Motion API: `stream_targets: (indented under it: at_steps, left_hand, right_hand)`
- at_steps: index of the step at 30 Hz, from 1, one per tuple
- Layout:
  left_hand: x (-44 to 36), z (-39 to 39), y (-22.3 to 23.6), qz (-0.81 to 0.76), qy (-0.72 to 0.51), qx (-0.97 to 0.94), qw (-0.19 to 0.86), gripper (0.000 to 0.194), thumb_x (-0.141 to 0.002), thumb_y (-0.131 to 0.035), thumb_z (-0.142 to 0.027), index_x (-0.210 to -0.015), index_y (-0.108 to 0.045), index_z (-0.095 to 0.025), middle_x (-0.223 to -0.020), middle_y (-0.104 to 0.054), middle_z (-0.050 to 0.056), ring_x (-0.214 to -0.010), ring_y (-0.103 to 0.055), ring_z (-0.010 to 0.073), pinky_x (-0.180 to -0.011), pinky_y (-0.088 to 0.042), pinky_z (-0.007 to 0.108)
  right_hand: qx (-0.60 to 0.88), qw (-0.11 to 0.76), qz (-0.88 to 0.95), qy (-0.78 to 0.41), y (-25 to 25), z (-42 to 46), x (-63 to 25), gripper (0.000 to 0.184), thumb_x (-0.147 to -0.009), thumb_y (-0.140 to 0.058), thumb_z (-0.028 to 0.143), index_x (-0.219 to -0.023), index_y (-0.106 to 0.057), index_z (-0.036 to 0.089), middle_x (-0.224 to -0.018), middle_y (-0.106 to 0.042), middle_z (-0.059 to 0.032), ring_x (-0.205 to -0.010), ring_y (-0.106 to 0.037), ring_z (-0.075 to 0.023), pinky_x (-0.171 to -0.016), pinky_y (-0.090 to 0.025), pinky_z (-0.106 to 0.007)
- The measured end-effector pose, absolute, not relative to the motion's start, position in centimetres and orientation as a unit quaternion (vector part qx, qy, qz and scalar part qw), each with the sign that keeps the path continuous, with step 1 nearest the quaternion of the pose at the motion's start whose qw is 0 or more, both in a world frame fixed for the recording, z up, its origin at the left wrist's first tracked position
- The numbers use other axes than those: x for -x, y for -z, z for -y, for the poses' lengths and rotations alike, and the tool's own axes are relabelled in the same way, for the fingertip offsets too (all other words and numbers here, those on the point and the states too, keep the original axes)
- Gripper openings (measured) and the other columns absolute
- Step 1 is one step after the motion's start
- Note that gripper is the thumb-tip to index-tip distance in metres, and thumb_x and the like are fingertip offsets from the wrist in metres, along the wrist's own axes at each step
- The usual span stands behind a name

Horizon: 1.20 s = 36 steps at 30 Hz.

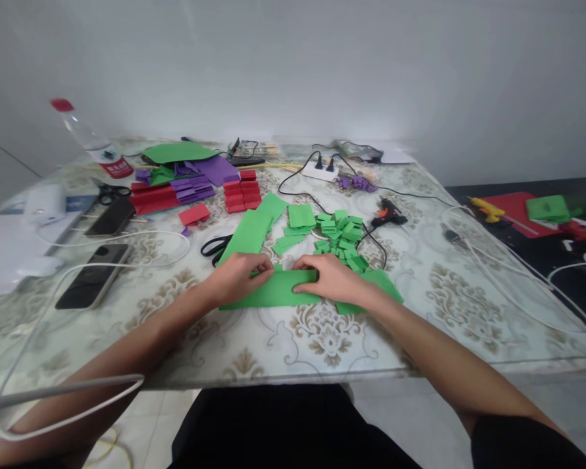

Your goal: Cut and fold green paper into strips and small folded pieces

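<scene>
A green paper strip (278, 294) lies in front of me near the table's front, with both hands on it. My left hand (241, 277) has its fingers curled and pinched at the strip's upper edge. My right hand (329, 277) grips the strip's right part between thumb and fingers. Longer green strips (249, 234) lie just beyond my left hand, partly over black-handled scissors (215, 247). Beyond my right hand sits a heap of small folded green pieces (344, 238) beside a green stack (301, 216). Another green sheet (383, 286) is partly under my right wrist.
A black glue gun (389, 213) and a white power strip (321, 170) with cables stand behind. Folded red pieces (241, 194), purple pieces (193, 189), a phone (94, 277) and a bottle (95, 140) are at left. A yellow glue gun (488, 210) lies at right.
</scene>
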State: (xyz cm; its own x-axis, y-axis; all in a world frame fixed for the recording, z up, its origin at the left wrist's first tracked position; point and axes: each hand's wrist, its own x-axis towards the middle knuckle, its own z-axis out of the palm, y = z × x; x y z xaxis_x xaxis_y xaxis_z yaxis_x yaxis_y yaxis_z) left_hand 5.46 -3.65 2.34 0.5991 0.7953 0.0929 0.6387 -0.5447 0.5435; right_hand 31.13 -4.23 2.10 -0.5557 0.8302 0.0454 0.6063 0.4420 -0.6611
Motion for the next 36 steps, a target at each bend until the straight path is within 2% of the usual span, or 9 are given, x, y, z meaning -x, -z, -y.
stream_targets:
  at_steps: [4, 11, 17, 25, 36]
  left_hand:
    - [-5.5, 3.7, -2.2, -0.414, -0.167, -0.865, 0.229, 0.021, -0.096, -0.054, -0.030, -0.091, -0.071, -0.019, -0.085, -0.077, 0.003, -0.076, -0.070, 0.0178, -0.073, -0.051, 0.026]
    - [-5.9, 4.1, -2.0, -0.404, -0.172, -0.868, 0.232, 0.019, -0.096, -0.054, -0.029, -0.092, -0.070, -0.019, -0.085, -0.077, 0.002, -0.077, -0.070, 0.0174, -0.073, -0.050, 0.026]
    - [-6.5, 4.7, -2.1, -0.388, -0.180, -0.872, 0.238, 0.019, -0.096, -0.054, -0.026, -0.092, -0.070, -0.019, -0.085, -0.076, 0.003, -0.077, -0.070, 0.0172, -0.072, -0.049, 0.025]
    - [-5.7, 3.9, -3.1, -0.385, -0.165, -0.875, 0.242, 0.020, -0.096, -0.052, -0.027, -0.088, -0.068, -0.018, -0.080, -0.074, 0.002, -0.073, -0.067, 0.0156, -0.070, -0.048, 0.023]
    - [-3.0, 1.7, -4.3, -0.426, -0.155, -0.868, 0.202, 0.018, -0.088, -0.053, -0.030, -0.083, -0.068, -0.020, -0.076, -0.072, 0.000, -0.068, -0.064, 0.0151, -0.066, -0.045, 0.023]
  right_hand:
    - [0.421, 0.193, 0.839, -0.285, -1.9, 4.5, -30.8, 0.034, -0.078, -0.088, 0.023, -0.108, -0.073, 0.019, -0.112, -0.079, -0.0088, -0.103, -0.072, -0.0271, -0.090, -0.051, -0.035]
    - [0.414, 0.231, 0.831, -0.292, -1.4, 4.8, -30.1, 0.005, -0.093, -0.071, 0.021, -0.096, -0.075, 0.019, -0.094, -0.080, -0.0052, -0.085, -0.072, -0.0198, -0.079, -0.049, -0.029]
    - [0.406, 0.248, 0.819, -0.321, -1.2, 5.0, -29.7, 0.009, -0.095, -0.068, 0.020, -0.090, -0.075, 0.018, -0.085, -0.078, -0.0031, -0.075, -0.069, -0.0166, -0.071, -0.046, -0.025]
    - [0.415, 0.257, 0.810, -0.325, -1.9, 4.6, -30.3, 0.011, -0.094, -0.068, 0.022, -0.086, -0.075, 0.018, -0.082, -0.077, -0.0031, -0.074, -0.068, -0.0167, -0.070, -0.045, -0.026]
    - [0.434, 0.276, 0.783, -0.350, -1.8, 2.8, -32.0, 0.014, -0.092, -0.066, 0.024, -0.083, -0.074, 0.016, -0.077, -0.073, -0.0036, -0.071, -0.063, -0.0168, -0.068, -0.045, -0.027]
